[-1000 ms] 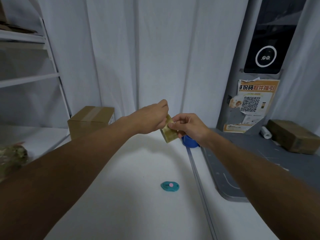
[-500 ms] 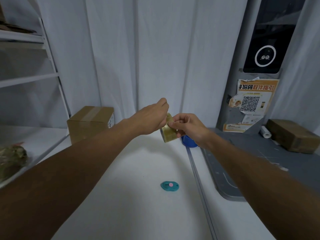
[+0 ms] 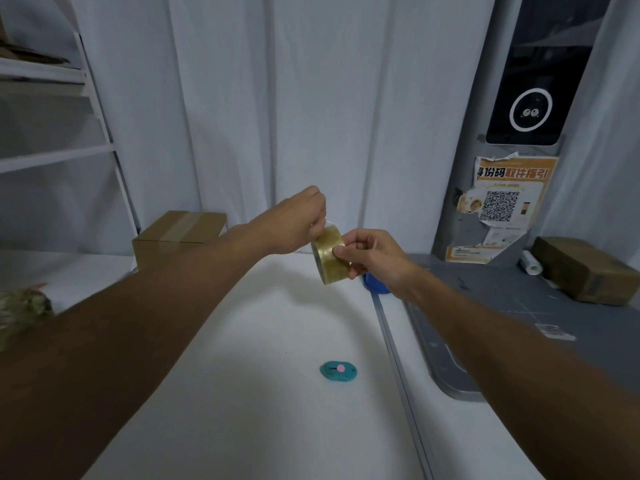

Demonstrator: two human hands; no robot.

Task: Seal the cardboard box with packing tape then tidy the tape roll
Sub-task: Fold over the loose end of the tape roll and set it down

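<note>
A roll of yellowish clear packing tape [image 3: 328, 258] is held in the air above the white table [image 3: 263, 403]. My right hand [image 3: 372, 255] grips the roll from the right, thumb on its outer face. My left hand [image 3: 296, 225] pinches the loose tape end at the top of the roll. A brown cardboard box [image 3: 176, 237] with a tape strip along its top stands at the far left of the table, behind my left forearm.
A small teal cutter [image 3: 338, 371] with a pink button lies on the table. A blue object [image 3: 373, 284] sits behind my right wrist. A grey mat [image 3: 519, 306] at right carries another brown box [image 3: 588, 268] and a white roll [image 3: 531, 262]. White shelves stand at left.
Both hands stay together at the roll and have risen slightly. My left hand's fingers now pinch the tape end at the roll's top edge.
</note>
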